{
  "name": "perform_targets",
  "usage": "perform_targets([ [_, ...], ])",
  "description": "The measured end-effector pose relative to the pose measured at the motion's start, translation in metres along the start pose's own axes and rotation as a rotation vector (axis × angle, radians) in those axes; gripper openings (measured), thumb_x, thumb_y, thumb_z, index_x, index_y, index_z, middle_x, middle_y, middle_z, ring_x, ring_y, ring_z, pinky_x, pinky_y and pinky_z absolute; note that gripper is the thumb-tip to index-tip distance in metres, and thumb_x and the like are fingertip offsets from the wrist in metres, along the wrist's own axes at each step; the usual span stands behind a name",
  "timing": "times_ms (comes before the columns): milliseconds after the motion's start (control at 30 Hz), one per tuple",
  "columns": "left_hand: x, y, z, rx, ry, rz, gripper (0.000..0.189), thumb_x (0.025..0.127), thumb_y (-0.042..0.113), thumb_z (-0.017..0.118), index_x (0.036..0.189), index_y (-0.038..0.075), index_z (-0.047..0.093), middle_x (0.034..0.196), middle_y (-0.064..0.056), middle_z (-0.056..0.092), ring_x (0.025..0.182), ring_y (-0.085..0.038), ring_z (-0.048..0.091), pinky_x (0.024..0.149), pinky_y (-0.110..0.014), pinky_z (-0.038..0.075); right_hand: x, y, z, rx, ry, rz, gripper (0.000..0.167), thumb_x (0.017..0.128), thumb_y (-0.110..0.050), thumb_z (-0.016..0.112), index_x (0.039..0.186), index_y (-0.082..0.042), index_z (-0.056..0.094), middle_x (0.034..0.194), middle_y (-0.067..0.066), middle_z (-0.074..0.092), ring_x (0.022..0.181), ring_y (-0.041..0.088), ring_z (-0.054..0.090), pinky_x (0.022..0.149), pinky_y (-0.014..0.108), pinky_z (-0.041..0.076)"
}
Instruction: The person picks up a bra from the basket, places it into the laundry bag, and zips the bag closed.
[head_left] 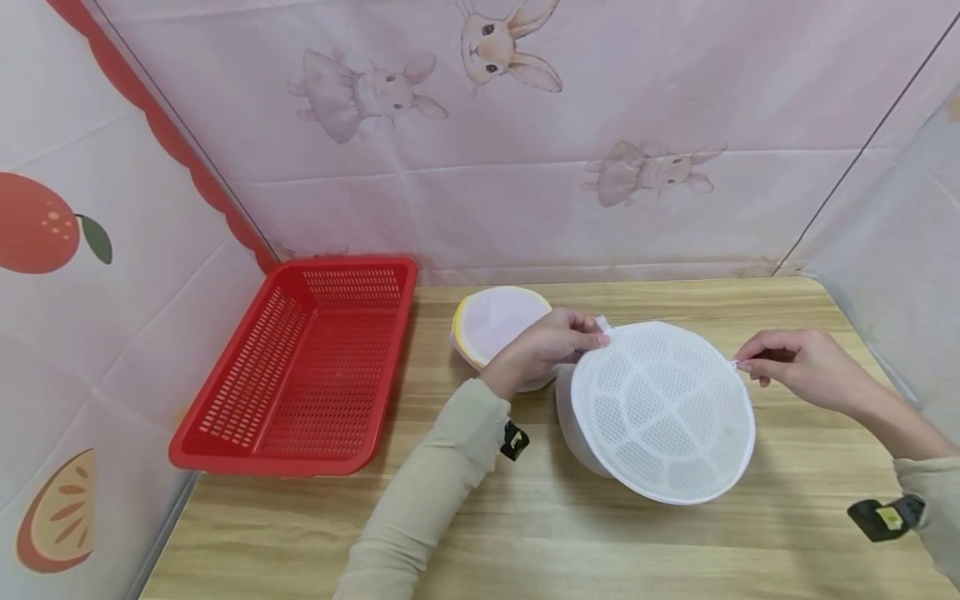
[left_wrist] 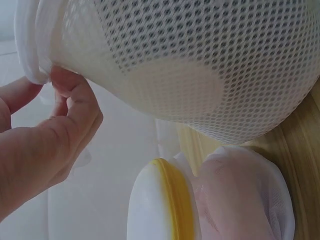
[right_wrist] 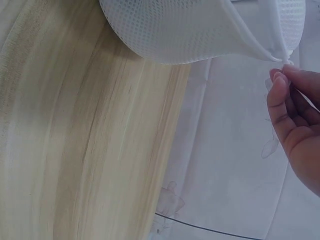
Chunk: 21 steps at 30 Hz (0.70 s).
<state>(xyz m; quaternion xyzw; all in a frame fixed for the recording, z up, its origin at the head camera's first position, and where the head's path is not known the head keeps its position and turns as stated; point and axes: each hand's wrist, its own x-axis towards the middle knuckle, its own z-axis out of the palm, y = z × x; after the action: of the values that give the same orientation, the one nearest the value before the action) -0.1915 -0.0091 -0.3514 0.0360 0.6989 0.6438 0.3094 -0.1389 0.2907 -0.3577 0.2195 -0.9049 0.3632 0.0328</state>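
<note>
A round white mesh laundry bag stands on the table with its flat lid tilted toward me. My left hand pinches the rim at the bag's upper left, beside a small white tab. On the opposite side my right hand pinches a small white zipper pull at the edge, where the lid and the side wall meet in the right wrist view. Through the side mesh, a pale rounded patch shows in the left wrist view. Behind my left hand sits a smaller whitish bag with yellow trim, partly hidden by that hand.
A red plastic basket with slotted walls stands at the left of the wooden table. Pink fabric with rabbit prints hangs along the back edge, and a fruit-patterned sheet hangs at the left.
</note>
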Motion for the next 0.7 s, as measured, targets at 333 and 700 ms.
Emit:
perform_targets([
  [333,-0.0044,0.0001,0.0036,0.057,0.099,0.019,0.012,0.084,-0.002,0.060,0.077,0.005,0.053,0.076,-0.001,0.052,0.066,-0.010,0.048,0.056,-0.019,0.042,0.0018,-0.0025,0.0016,-0.090,0.034,-0.001,0.011,0.079,0.002,0.067,0.080,-0.008,0.067,0.061,-0.010,0.056,0.054,0.005,0.050,0.045,0.017,0.038],
  [700,-0.0029,-0.0063,0.0049,-0.057,0.312,0.061,0.018,0.082,0.000,0.065,0.069,0.006,0.053,0.078,0.000,0.053,0.070,-0.011,0.047,0.061,-0.024,0.039,0.0028,-0.0019,0.0024,-0.196,0.075,-0.013,0.008,0.081,-0.001,0.066,0.078,-0.009,0.066,0.059,-0.011,0.050,0.053,0.003,0.045,0.043,0.018,0.035],
])
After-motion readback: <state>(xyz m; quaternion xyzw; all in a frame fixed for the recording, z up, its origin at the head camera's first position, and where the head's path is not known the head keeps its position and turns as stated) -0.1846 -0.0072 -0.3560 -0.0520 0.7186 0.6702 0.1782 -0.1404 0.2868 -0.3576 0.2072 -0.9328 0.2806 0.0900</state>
